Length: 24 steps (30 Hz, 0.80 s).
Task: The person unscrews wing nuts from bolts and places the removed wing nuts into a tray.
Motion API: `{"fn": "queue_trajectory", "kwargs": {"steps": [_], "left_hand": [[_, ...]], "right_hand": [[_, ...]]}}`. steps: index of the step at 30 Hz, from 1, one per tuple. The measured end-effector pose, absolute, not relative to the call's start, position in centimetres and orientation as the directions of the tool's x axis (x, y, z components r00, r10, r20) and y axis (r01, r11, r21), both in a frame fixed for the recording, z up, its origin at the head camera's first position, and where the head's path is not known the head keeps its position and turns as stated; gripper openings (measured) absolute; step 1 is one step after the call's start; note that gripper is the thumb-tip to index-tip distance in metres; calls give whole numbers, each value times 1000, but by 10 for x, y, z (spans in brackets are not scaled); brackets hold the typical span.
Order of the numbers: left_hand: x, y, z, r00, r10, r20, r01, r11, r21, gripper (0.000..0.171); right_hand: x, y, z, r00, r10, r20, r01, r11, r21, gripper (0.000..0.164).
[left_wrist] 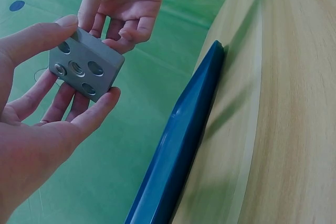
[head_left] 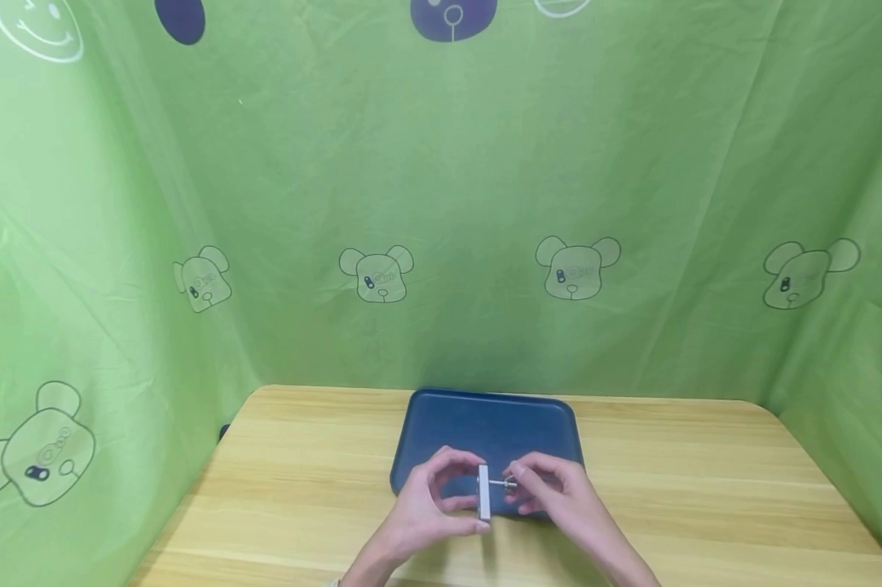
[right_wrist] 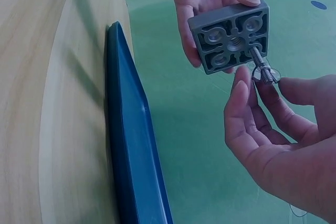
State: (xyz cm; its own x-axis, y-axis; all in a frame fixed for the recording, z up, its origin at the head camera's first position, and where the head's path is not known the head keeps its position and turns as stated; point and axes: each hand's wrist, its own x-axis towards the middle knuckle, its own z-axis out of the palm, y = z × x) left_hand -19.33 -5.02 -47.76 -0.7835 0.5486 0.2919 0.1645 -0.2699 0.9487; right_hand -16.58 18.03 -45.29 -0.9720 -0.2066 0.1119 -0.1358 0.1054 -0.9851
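A square grey block point(head_left: 483, 492) stands on edge above the tray, its opposite edges gripped between the thumb and fingers of my left hand point(head_left: 429, 501). Its flat face point(left_wrist: 79, 65) has several round holes, and a bolt head point(left_wrist: 60, 69) sits in one corner hole. From the ribbed back point(right_wrist: 231, 39) the threaded bolt point(right_wrist: 257, 56) sticks out towards my right hand point(head_left: 558, 489). Near the bolt's free end is a small metal nut point(right_wrist: 265, 70). The right thumb and fingertips point(right_wrist: 286, 87) pinch around it, partly covering it.
Below the hands a dark blue tray point(head_left: 485, 416) with a raised rim lies on the light wood table point(head_left: 309, 465). Green curtains point(head_left: 478, 163) printed with bear faces hang behind the table and at both sides.
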Motion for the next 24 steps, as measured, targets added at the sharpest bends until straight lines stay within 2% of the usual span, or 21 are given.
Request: {"fn": "queue_trajectory", "kwargs": {"steps": [24], "left_hand": [[-194,-50,-479,-793,544,275,149,-265,953,65]], "right_hand": [[-165,183,-451,-952,-252,173,-211,131,-969,23]]}}
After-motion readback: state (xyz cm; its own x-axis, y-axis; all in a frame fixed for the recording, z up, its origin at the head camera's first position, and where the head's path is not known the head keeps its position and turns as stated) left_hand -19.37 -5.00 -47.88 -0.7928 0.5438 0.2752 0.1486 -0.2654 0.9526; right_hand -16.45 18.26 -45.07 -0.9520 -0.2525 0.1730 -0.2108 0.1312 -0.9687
